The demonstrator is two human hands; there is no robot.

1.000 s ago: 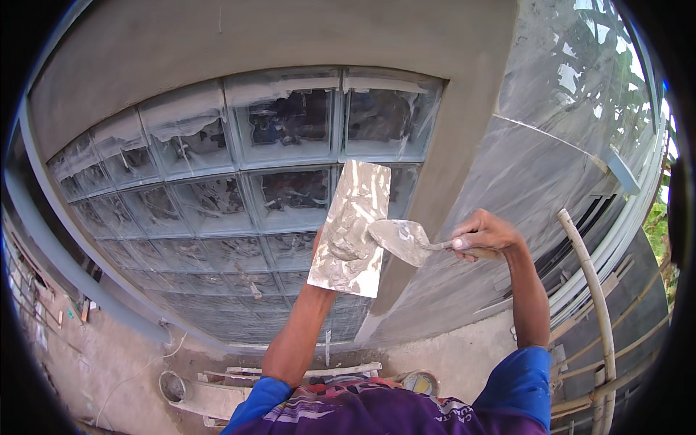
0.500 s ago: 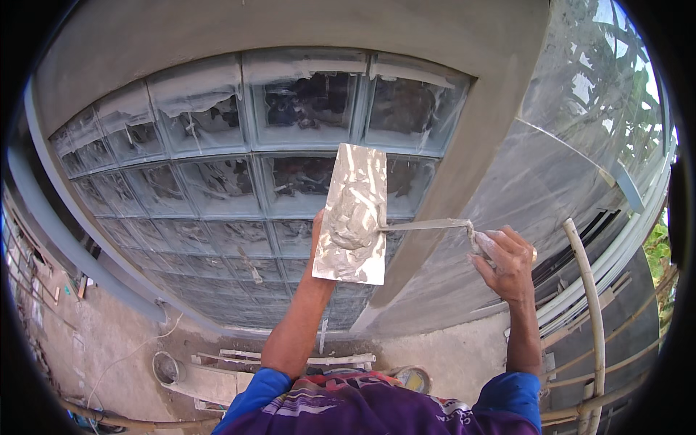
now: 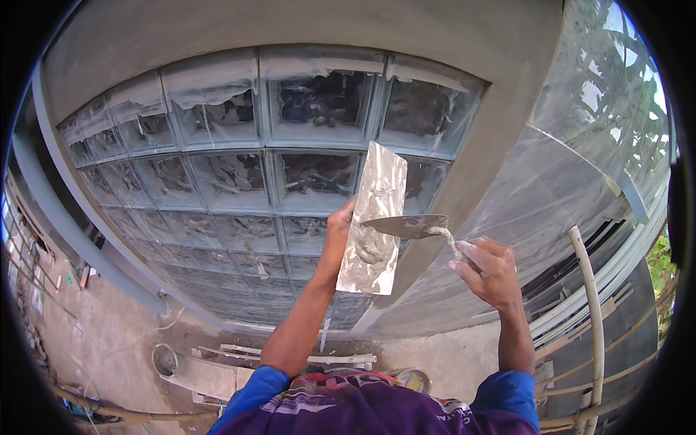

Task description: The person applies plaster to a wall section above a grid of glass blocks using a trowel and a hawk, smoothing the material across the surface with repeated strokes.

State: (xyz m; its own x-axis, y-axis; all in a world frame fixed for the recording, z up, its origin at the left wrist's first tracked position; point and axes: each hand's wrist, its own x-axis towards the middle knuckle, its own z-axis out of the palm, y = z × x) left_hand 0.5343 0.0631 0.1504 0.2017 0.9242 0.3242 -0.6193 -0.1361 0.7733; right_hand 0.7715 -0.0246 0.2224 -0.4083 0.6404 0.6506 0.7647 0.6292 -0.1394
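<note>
The left hand (image 3: 338,230) is raised in front of a glass-block wall (image 3: 217,181) and is closed on the back of a rectangular plastering float (image 3: 373,221), with only the fingers showing along the float's left edge. The float's face is smeared with wet grey mortar. Its long axis runs nearly upright, tilted slightly so the top end leans to the right; the top edge sits over the middle row of glass blocks and the bottom edge hangs level with the left wrist.

The right hand (image 3: 489,270) is wrapped tight round the handle of a pointing trowel (image 3: 406,225). The handle itself is hidden in the fist. The trowel's long axis lies almost level, the blade pointing left towards the float, its tip touching or lying just over the float's face near the middle. The bent shank rises from the fist to the blade.

To the right of the float a grey rendered pillar (image 3: 478,181) runs up along the edge of the glass blocks, whose upper rows carry streaks of mortar. A pale curved pipe (image 3: 591,290) stands further right. Below, blue sleeves and a purple patterned shirt (image 3: 370,406) fill the lower edge.
</note>
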